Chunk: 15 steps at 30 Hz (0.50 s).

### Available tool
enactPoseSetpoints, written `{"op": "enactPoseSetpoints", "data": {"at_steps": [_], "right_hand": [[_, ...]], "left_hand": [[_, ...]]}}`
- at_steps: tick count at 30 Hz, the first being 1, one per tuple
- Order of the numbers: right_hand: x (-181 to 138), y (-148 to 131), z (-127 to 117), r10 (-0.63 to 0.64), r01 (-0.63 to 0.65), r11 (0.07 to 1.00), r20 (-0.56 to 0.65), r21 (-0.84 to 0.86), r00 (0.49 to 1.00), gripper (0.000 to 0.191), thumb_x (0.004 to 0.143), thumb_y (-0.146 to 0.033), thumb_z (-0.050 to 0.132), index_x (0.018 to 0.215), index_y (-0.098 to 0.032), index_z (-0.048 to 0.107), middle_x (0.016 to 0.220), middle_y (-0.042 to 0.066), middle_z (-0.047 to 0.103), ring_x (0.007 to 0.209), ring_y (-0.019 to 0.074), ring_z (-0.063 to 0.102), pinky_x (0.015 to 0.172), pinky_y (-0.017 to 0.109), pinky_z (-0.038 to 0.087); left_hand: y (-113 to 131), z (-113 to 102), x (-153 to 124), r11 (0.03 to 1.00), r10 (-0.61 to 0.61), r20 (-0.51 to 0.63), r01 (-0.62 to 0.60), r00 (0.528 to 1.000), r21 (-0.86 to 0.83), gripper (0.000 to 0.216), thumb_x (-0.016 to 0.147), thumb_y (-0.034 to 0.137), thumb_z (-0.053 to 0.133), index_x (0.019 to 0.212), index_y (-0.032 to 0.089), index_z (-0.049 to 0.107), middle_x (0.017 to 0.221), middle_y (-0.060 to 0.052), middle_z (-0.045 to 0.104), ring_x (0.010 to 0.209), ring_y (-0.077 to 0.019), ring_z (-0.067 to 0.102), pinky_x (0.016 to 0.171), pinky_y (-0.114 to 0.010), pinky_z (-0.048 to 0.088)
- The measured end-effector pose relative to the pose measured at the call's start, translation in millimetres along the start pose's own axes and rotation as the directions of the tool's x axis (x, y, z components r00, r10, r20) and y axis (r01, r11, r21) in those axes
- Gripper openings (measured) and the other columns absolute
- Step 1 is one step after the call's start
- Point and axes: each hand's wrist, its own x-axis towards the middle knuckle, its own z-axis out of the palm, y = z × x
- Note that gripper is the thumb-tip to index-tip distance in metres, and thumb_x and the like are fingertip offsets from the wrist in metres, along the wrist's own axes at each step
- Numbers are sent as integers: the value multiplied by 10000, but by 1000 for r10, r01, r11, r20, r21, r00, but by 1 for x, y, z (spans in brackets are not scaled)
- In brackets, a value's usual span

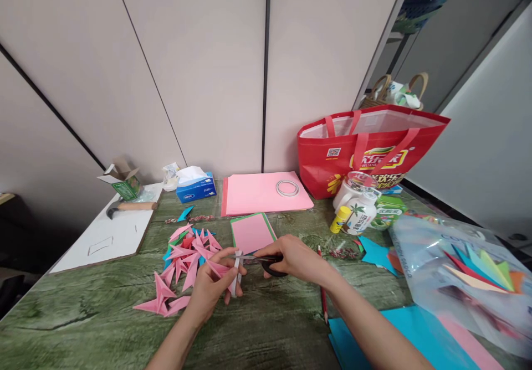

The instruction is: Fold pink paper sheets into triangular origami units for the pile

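Note:
My left hand [213, 286] is closed round a small folded pink paper piece [219, 268] with a white strip [237, 273] hanging from it. My right hand [294, 258] grips black-handled scissors [266, 261], their blades pointing left at the strip. Both hands hover over the green table [103, 314], beside a heap of several folded pink paper shapes [183, 267]. A small pink sheet on green backing [251, 231] lies just behind my hands.
A stack of pink paper [257, 194] with a tape ring [287, 188] lies at the back. Red bag [366, 148], white bottle [361, 215], yellow glue stick [339, 219], red pencil [323, 289] stand right. Tissue box [195, 187], hammer [129, 206], white board [108, 234] sit left. Plastic bag of coloured papers [465, 270] lies right.

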Motion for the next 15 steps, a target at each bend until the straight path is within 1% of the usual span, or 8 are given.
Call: {"op": "enactPoseSetpoints", "data": {"at_steps": [4, 8, 13, 15], "right_hand": [[0, 3, 2, 29, -30, 997, -17, -76, 999, 317, 672, -198, 572, 964, -288, 654, 730, -26, 682, 683, 161, 577, 570, 202, 329], [2, 6, 5, 17, -31, 986, -85, -163, 996, 388, 597, -278, 672, 982, -266, 626, 833, -2, 668, 750, 181, 579, 627, 221, 353], [5, 8, 9, 20, -28, 995, -83, -99, 996, 334, 611, -277, 686, 933, -238, 607, 782, -14, 648, 691, 150, 561, 598, 204, 354], [6, 9, 10, 18, -22, 998, -69, -61, 997, 335, 614, -264, 689, 932, -228, 594, 758, -19, 636, 668, 140, 547, 588, 198, 356]], "left_hand": [[0, -1, 0, 1000, -10, 30, 10, 1000, -16, 441, 680, 305, 631, 1066, 166, 468, 693, -15, 634, 390, -111, 572, 259, -134, 326], [-2, -1, 1, 1000, 10, 44, -10, 999, -8, 513, 715, 285, 605, 1172, 182, 394, 717, -12, 618, 414, -115, 578, 276, -149, 357], [-2, -2, 3, 998, 65, 24, -65, 998, -7, 555, 735, 285, 585, 1232, 231, 342, 741, 10, 560, 445, -118, 586, 293, -168, 384], [-3, -2, 4, 997, 71, 47, -70, 996, -12, 595, 726, 278, 598, 1249, 256, 315, 771, 11, 539, 472, -126, 597, 306, -178, 404]]}}
